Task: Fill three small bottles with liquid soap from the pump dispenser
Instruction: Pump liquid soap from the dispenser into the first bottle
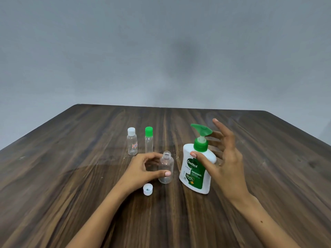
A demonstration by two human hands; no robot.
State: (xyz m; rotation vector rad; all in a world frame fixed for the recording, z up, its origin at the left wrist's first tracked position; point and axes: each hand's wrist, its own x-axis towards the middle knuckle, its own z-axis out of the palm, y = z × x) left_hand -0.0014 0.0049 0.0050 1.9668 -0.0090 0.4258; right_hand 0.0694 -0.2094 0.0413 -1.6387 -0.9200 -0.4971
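Observation:
A clear small bottle [166, 168] stands uncapped near the table's middle. My left hand [141, 170] holds it, thumb on its front and fingers curled behind. Its white cap [148, 189] lies just in front of it, on the table. To its right stands the white soap dispenser [196, 173] with a green pump [201, 130], spout pointing left. My right hand [225, 158] is at the dispenser: the thumb touches its shoulder and the fingers are spread straight behind the pump. Two capped bottles stand behind, one with a white cap [132, 142] and one with a green cap [148, 140].
Everything stands on a dark wooden table [71, 176] whose far edge meets a plain grey wall. The capped bottles stand close behind my left hand.

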